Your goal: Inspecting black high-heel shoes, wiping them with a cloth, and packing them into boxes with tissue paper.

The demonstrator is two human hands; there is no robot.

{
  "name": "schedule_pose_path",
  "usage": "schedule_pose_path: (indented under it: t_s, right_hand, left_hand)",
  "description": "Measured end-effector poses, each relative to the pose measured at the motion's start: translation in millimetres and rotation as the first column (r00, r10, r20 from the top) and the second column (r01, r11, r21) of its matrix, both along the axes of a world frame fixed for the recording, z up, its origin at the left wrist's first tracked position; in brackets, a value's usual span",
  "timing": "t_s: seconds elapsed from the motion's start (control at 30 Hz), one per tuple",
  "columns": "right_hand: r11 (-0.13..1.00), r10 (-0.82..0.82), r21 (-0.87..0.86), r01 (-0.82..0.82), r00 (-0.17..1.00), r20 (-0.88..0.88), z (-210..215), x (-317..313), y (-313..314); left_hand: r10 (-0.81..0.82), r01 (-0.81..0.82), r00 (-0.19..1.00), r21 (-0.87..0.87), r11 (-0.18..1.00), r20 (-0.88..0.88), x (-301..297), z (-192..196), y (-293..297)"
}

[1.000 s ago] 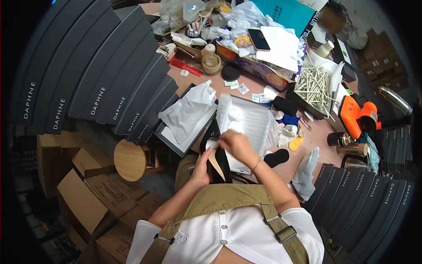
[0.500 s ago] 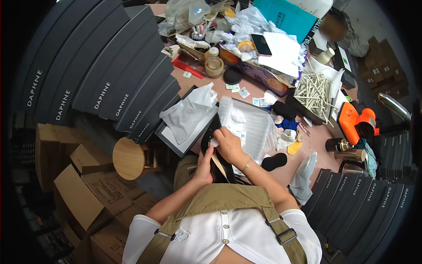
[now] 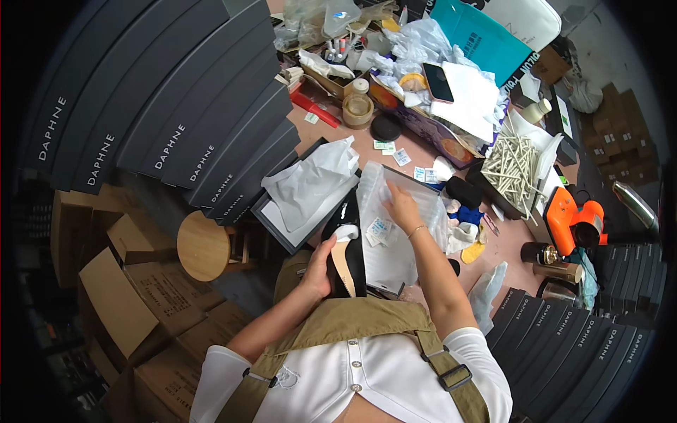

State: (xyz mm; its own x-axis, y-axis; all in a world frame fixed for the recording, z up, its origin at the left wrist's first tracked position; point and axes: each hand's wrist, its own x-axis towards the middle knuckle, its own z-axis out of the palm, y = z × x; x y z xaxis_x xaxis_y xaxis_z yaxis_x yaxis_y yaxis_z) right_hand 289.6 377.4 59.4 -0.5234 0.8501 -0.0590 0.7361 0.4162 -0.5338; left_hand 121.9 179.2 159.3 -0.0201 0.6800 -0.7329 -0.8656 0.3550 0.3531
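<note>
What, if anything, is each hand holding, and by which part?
The left hand holds the shoe along its left side. Whether the right hand has anything in its grip cannot be told.

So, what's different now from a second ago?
The right hand has left the opening of the black shoe and moved forward and right, over the open lined box. Whether it holds anything is unclear. The left hand still grips the shoe, white wad inside; the phone stayed put.
</note>
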Motion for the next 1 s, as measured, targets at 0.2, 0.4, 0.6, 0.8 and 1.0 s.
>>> schedule_pose_path:
  t_s: [0.2, 0.4, 0.6, 0.8, 1.0]
  right_hand:
    - [0.955, -0.194, -0.282, 0.096, 0.918, -0.345, 62, -4, -22]
    - [0.964, 0.008, -0.246, -0.106, 0.929, -0.369, 140, -27, -119]
    - [0.998, 0.019, -0.059, -0.033, 0.974, -0.225, 134, -29, -135]
    - [0.991, 0.129, 0.059, -0.123, 0.985, -0.112, 150, -2, -148]
    - [0.985, -0.05, 0.158, 0.07, 0.991, -0.124, 134, -4, -148]
  left_hand:
    - [0.063, -0.027, 0.939, 0.109, 0.994, -0.338, -6, 1, -1]
    - [0.114, 0.017, 0.915, 0.318, 0.948, -0.388, 7, 3, -2]
    - [0.068, 0.107, 0.882, 0.339, 0.935, -0.467, 18, 1, -15]
    - [-0.032, 0.168, 0.909, 0.295, 0.941, -0.415, 29, -12, -18]
    - [-0.096, 0.232, 0.907, 0.296, 0.927, -0.411, 33, -1, -14]
